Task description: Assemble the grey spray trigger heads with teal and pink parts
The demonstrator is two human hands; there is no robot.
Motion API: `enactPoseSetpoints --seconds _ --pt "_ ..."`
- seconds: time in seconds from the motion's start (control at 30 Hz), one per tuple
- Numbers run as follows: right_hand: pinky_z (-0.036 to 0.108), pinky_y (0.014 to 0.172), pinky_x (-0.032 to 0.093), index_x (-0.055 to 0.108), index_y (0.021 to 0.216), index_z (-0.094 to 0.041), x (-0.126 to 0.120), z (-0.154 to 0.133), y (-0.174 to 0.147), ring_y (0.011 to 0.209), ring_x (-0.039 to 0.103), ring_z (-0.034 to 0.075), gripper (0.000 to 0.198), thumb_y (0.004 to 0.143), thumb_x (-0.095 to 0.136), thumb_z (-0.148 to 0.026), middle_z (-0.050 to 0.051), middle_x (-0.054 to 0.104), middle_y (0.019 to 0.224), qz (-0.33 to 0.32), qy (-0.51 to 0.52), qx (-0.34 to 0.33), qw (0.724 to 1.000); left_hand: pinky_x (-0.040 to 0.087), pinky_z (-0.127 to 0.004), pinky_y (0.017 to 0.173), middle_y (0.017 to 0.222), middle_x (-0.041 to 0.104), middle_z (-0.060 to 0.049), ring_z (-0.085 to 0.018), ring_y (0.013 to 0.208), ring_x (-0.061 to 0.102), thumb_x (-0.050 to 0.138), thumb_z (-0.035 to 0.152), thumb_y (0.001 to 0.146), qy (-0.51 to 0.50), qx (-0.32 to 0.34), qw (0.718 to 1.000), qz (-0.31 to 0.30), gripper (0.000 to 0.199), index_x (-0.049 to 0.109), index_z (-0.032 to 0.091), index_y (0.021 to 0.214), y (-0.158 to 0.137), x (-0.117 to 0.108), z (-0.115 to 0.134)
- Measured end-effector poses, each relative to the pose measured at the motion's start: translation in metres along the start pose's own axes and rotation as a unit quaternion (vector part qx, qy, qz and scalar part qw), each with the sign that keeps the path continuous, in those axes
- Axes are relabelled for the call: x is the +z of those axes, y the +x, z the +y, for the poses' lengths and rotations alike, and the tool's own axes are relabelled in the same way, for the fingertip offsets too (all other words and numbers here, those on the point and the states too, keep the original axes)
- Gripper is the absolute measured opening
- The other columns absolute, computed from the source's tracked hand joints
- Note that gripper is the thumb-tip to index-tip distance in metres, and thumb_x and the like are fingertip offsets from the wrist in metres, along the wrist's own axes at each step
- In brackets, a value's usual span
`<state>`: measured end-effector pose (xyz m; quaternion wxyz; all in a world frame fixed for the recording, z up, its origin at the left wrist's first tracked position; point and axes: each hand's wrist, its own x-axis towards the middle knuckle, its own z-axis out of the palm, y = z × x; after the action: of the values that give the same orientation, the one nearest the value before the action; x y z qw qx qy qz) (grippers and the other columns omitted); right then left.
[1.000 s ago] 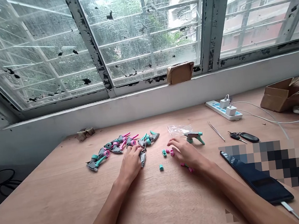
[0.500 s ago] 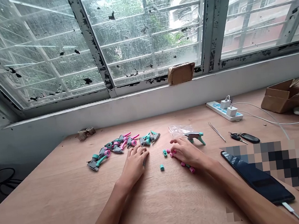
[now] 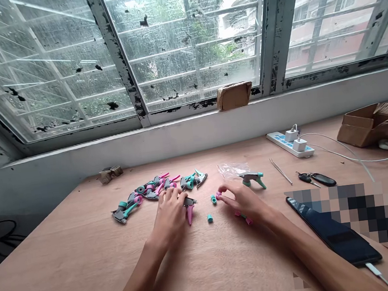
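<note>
Ctr of frame, just L of middle: our L hand (image 3: 169, 213) has a gray-and-pink trigger spray head (image 3: 189, 211), fingers curled over it, pink lever pointing down the frame. R of ctr, our R hand (image 3: 244, 198) pinches a pink cap (image 3: 218, 195) btwn thumb & index; can't tell how its other fingers sit. Teal cap (image 3: 213, 199) is just beside that pinch, 2nd teal cap (image 3: 210, 218) lower, btwn our hands. Pile of gray/teal/pink spray heads (image 3: 120, 214) runs from ctr-left to ctr, beyond our L hand. Gray-and-teal spray head (image 3: 251, 176) lies R of ctr, by a clear plastic bag (image 3: 233, 169).
</note>
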<state>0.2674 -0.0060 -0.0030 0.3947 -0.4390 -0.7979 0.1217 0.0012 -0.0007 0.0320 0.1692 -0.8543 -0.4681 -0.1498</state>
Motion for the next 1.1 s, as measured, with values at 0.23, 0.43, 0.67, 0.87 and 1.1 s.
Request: enactPoseSetpoints --seconds 0.23,0.43,0.67,0.87,1.1 --pt "0.035 0.078 0.052 0.065 0.098 -0.021 0.002 -0.003 -0.001 0.086 0.07 0.022 0.004 0.097 0.062 -0.019 0.006 0.074 0.093 0.04 0.014 -0.014 0.999 0.048 -0.045 0.096 0.105 0.073 -0.007 -0.029 0.099 0.065 0.061 0.015 0.09 -0.146 -0.041 0.987 0.054 0.023 0.059 0.021 0.111 0.002 0.007 0.022" --pt "0.035 0.079 0.054 0.065 0.101 -0.022 0.001 -0.013 -0.002 0.087 0.07 0.022 0.007 0.097 0.061 -0.017 0.005 0.074 0.094 0.028 0.031 -0.046 0.998 0.048 -0.043 0.098 0.119 0.071 -0.007 -0.029 0.112 0.064 0.056 0.007 0.089 -0.199 -0.026 0.979 0.022 0.036 0.06 0.023 0.12 0.001 0.009 0.032" --pt "0.032 0.075 0.053 0.064 0.1 -0.021 0.007 -0.019 -0.002 0.083 0.068 0.021 0.005 0.097 0.061 -0.018 0.005 0.072 0.091 0.026 0.028 -0.063 0.997 0.05 -0.042 0.096 0.119 0.071 -0.009 -0.029 0.11 0.065 0.057 0.01 0.088 -0.226 -0.025 0.974 0.017 0.037 0.059 0.023 0.123 0.0 0.008 0.035" --pt "0.032 0.074 0.052 0.063 0.101 -0.021 0.009 -0.017 -0.002 0.083 0.068 0.021 0.004 0.098 0.061 -0.02 0.005 0.072 0.091 0.031 0.029 -0.063 0.997 0.05 -0.042 0.095 0.119 0.071 -0.007 -0.028 0.109 0.065 0.058 0.009 0.086 -0.238 -0.019 0.971 0.01 0.04 0.059 0.024 0.123 -0.001 0.007 0.038" --pt "0.033 0.075 0.053 0.063 0.102 -0.021 0.009 -0.022 -0.002 0.083 0.068 0.021 0.004 0.1 0.06 -0.021 0.005 0.072 0.092 0.03 0.04 -0.076 0.996 0.052 -0.039 0.089 0.115 0.072 -0.006 -0.027 0.104 0.067 0.058 0.01 0.085 -0.238 -0.02 0.971 0.005 0.039 0.06 0.026 0.121 -0.001 0.009 0.039"
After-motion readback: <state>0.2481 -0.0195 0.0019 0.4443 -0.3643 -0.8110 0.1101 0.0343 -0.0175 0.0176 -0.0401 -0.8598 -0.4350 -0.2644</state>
